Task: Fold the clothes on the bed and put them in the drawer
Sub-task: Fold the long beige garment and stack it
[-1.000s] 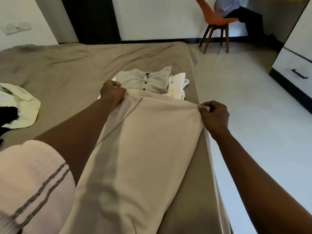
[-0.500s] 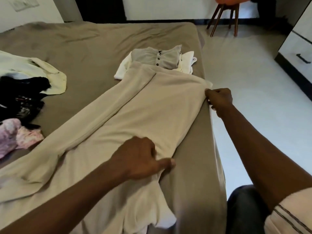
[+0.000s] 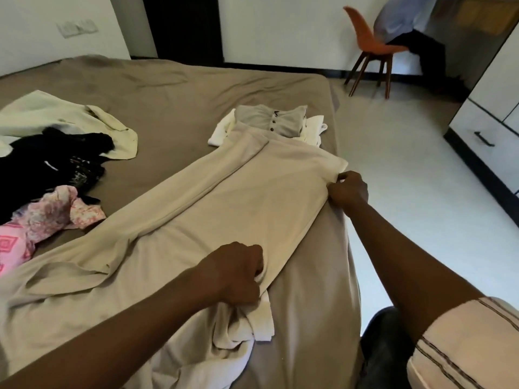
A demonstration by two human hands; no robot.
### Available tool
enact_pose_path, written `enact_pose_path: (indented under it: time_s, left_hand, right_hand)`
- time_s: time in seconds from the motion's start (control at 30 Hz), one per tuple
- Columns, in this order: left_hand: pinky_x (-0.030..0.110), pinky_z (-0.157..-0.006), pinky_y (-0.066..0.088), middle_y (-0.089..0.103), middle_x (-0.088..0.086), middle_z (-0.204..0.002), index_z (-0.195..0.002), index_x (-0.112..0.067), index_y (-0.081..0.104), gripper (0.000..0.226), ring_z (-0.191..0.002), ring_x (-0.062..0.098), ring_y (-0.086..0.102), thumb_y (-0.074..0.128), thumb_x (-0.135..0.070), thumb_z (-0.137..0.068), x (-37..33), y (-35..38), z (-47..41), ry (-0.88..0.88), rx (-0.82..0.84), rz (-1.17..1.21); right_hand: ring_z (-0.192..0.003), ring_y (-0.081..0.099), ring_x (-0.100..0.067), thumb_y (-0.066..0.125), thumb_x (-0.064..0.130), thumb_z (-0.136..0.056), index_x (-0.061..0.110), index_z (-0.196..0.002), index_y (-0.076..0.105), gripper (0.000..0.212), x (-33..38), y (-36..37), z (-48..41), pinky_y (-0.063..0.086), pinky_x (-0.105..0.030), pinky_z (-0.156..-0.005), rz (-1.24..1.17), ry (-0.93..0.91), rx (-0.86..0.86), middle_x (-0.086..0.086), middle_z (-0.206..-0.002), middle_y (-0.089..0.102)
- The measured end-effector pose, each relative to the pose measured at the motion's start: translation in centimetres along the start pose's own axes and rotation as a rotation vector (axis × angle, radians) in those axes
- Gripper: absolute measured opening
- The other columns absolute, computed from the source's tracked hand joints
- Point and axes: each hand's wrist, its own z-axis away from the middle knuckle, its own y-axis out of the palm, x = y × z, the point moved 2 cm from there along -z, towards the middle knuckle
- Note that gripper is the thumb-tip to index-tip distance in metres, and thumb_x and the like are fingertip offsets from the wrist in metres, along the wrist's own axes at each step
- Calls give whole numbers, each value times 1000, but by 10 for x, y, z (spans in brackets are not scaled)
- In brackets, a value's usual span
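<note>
**A:** What is the nearest hand doing?

**B:** The left hand (image 3: 236, 273) has its fingers curled. It grips the edge of the beige dress (image 3: 224, 209) low on its length, where the cloth bunches.

**A:** And the other one?

**B:** The right hand (image 3: 348, 192) is farther along the same edge. It pinches the cloth between thumb and fingers near the upper corner, at the side of the bed (image 3: 182, 88).

**A:** Where does the dress lie?

**B:** It lies flat along the bed, with one long side already turned in (a straight crease runs down it). Its top end touches a small stack of folded clothes (image 3: 261, 122).

**A:** So which step is this?

**B:** I judge it is the lengthwise fold of this dress, second side. The next move asks both hands to lift together and carry the edge across toward the crease. They must keep it straight, so the bunched lower part does not drag.

**A:** Is much left?

**B:** Yes. A heap of unfolded clothes (image 3: 50, 167) waits at the left, well apart. The drawer (image 3: 486, 138), across the floor, is closed.
</note>
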Motion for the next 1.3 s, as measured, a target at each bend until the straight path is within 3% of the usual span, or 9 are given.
enact_pose_path:
  time_s: [0.13, 0.27, 0.37, 0.43, 0.57, 0.8, 1.07, 1.2, 1.3]
  left_hand:
    - [36, -80, 37, 44, -1, -123, -127, -25, 40, 47, -113, 25, 49, 63, -36, -87, -26, 5, -7, 37, -317, -193]
    - [35, -85, 42, 55, -1, -114, -111, -23, 47, 46, -110, 23, 56, 49, -65, -94, -36, 14, -33, -8, -314, -13]
    - [33, -77, 35, 61, 0, -110, -95, -25, 44, 24, -108, 25, 60, 47, -49, -98, -36, 13, -48, 27, -346, -71]
    - [31, -72, 33, 65, -3, -101, -86, -22, 47, 25, -99, 24, 61, 47, -46, -92, -32, 11, -57, 46, -351, -20]
    - [27, -58, 35, 56, -7, -61, -68, -16, 52, 34, -62, 11, 53, 52, -49, -76, -12, -6, -65, 64, -292, 305]
    - [26, -52, 43, 55, 3, -62, -70, -15, 67, 22, -55, 17, 49, 63, -5, -90, 66, -48, -61, -112, -152, 1048]
    - [28, -58, 36, 49, 8, -57, -68, -12, 60, 18, -56, 23, 46, 74, -23, -69, 175, -43, -71, -486, -348, 1175]
    - [28, -56, 35, 44, 7, -52, -56, -14, 56, 25, -50, 21, 41, 71, -13, -77, 193, -25, -74, -477, -385, 1196]
    - [27, -56, 40, 53, -2, -48, -57, -12, 59, 26, -47, 21, 48, 67, -23, -79, 197, -20, -75, -431, -411, 1031]
  right_hand:
    - [-93, 63, -31, 63, 15, -78, 13, -105, 65, 27, -4, 2, -15, 51, -33, -81, -27, 40, 2, -7, -95, 65]
    - [-83, 69, -35, 67, 30, -78, 8, -74, 64, 23, -13, 5, -40, 58, -38, -75, -197, 104, -32, -10, -77, 69]
    - [-80, 68, -32, 77, 45, -75, 7, -84, 62, 42, -21, 10, -62, 62, -46, -79, -441, 253, -14, -15, -94, 71]
    - [-72, 63, -28, 84, 41, -75, 5, -92, 60, 46, -20, 14, -75, 57, -36, -61, -533, 299, 33, -15, -98, 69]
    - [-59, 56, -22, 81, 6, -75, 4, -90, 56, 29, -5, 9, -93, 43, -23, -47, -591, 357, -2, -15, -88, 61]
    - [-53, 62, -26, 73, 17, -69, 5, -74, 61, 17, 65, 23, -107, 47, -27, -45, -544, 205, -132, -11, -70, 63]
    - [-76, 75, -31, 65, 34, -53, 11, -84, 67, 38, 130, 131, -128, 64, -47, -73, -295, 68, -51, -10, -76, 75]
    - [-81, 76, -28, 73, 59, -63, 18, -73, 71, 42, 133, 176, -110, 61, -50, -85, -256, -88, 177, -5, -71, 76]
    - [-96, 72, -18, 68, 62, -79, 24, -94, 73, 40, 141, 174, -69, 55, -41, -96, -142, -248, 212, 5, -88, 78]
